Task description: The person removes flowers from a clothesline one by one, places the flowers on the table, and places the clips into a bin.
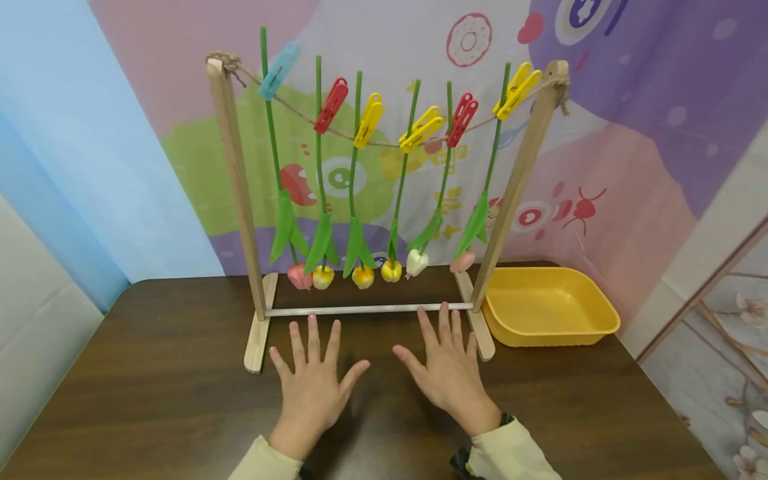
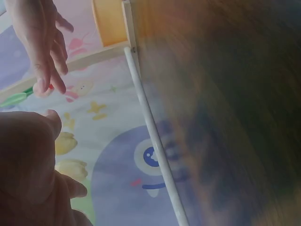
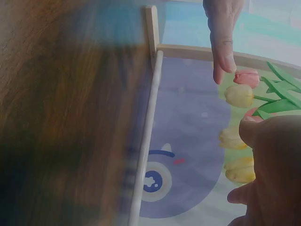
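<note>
My left hand (image 1: 315, 393) and right hand (image 1: 453, 377) are held over the table, fingers straight and spread, holding nothing. Both are in front of a wooden stand (image 1: 236, 180) with a white crossbar (image 1: 360, 310). In the head view the right fingertips overlap the bar; touch cannot be told. Along the stand's twine (image 1: 297, 111), several tulips hang heads down by clothespins. A blue clothespin (image 1: 280, 71) holds the leftmost pink tulip (image 1: 299, 276). Red clothespins (image 1: 331, 105) and yellow clothespins (image 1: 369, 121) hold the others, among them a white tulip (image 1: 417, 263) and yellow ones (image 3: 239, 96).
To the right of the stand, a yellow plastic basin (image 1: 552, 307) sits on the dark wooden table (image 1: 162, 373). Behind hangs a colourful cartoon-print sheet (image 1: 384, 40). A floral-patterned surface (image 1: 726, 347) borders the table's right side.
</note>
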Tool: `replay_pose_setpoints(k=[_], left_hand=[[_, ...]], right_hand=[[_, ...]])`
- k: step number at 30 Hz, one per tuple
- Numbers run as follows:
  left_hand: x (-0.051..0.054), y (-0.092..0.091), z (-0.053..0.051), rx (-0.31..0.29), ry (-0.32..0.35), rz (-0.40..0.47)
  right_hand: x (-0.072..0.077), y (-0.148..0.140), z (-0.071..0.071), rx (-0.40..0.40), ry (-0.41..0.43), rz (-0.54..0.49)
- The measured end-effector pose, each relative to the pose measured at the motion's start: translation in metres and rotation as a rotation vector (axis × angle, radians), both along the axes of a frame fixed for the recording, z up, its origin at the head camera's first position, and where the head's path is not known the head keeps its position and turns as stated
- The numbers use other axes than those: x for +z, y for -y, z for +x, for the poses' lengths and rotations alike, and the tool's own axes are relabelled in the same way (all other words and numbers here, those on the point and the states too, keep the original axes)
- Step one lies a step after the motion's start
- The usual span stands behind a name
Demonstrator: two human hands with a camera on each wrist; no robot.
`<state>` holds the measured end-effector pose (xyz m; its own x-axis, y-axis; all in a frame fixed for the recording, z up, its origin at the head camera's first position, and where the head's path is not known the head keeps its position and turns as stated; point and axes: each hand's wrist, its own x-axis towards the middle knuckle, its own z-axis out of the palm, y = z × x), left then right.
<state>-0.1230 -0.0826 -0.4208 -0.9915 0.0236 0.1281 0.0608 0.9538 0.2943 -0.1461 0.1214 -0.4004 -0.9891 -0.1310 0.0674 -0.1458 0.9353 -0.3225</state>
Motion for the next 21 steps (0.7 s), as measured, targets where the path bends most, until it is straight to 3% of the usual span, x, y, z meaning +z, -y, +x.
replay_pose_setpoints(k=[7, 14, 21], left_hand=[[0.002, 0.008, 0.001, 0.005, 0.02, 0.027], [0.008, 0.021, 0.001, 0.004, 0.094, 0.094], [0.011, 0.034, -0.002, 0.018, 0.024, 0.136]], right_hand=[[0.001, -0.005, -0.002, -0.006, -0.028, -0.017], [0.003, -0.019, -0.008, -0.007, -0.17, -0.027], [0.01, -0.043, -0.017, -0.018, -0.33, -0.107]])
